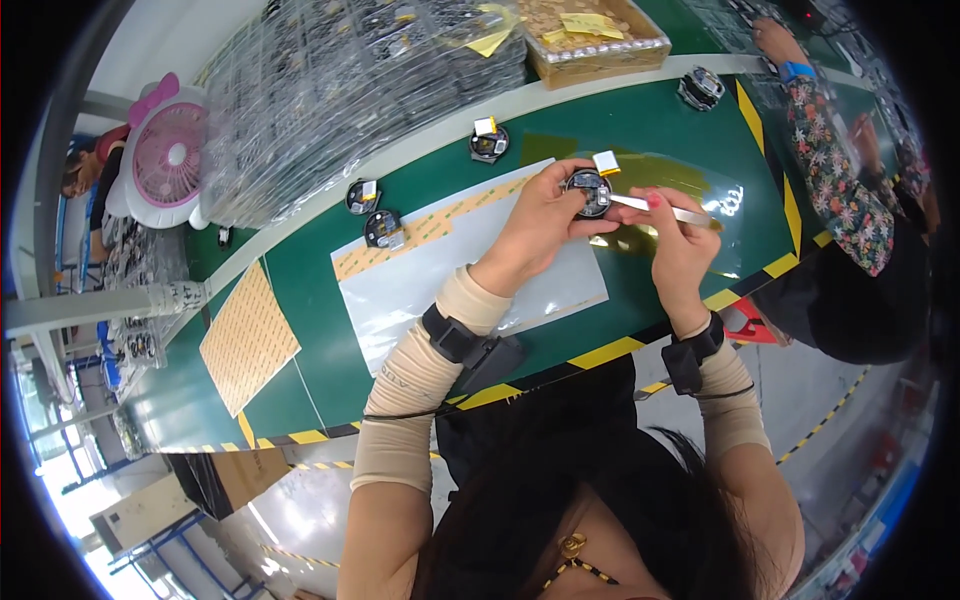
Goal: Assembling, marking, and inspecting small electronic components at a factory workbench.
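My left hand [536,222] is closed around the rim of a round black electronic housing [590,203] with small parts and a circuit board inside. A small white battery pouch with a yellow edge [606,163] sticks out at the housing's far side. Between the thumb and fingers of my right hand [680,245] is a slim silvery pair of tweezers [692,217], its tip reaching the open face of the housing. Beneath my left hand lies a white sheet [440,285] with a strip of tan adhesive pieces [365,262] along its far edge.
Similar round housings [489,143] sit to the left, and one more unit [701,89] stands far right. Wrapped stacked trays [360,90], a cardboard box [600,55] and a pink fan [168,155] line the back. A tan sheet [250,340] lies left. Another person's arm [835,170] works at right.
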{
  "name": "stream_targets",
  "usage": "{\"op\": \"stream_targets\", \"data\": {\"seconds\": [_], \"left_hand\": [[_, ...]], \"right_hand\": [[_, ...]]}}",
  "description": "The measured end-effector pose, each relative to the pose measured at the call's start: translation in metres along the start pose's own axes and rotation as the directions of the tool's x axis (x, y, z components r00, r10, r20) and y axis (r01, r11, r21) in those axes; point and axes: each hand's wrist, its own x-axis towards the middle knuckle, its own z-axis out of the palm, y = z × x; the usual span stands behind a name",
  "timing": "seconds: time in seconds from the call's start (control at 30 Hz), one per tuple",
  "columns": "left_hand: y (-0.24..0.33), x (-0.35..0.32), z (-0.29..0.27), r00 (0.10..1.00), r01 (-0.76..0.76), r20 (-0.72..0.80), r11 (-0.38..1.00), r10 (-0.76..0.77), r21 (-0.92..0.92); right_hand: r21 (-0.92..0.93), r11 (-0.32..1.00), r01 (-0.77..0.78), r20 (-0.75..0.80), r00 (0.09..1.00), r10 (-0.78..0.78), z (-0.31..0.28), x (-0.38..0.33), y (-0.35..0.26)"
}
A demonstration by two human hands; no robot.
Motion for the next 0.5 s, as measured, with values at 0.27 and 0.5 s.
{"op": "stream_targets", "data": {"seconds": [0.27, 0.5], "left_hand": [[0.01, -0.025, -0.023, 0.998, 0.065, -0.017, 0.967, -0.063, 0.246], [0.007, -0.044, -0.028, 0.999, 0.039, -0.007, 0.702, -0.049, 0.711]], "right_hand": [[0.046, 0.998, -0.043, -0.093, 0.995, 0.048, -0.012, 0.006, 0.0], [0.056, 0.994, -0.089, -0.033, 0.995, 0.091, -0.006, 0.006, 0.006]]}}
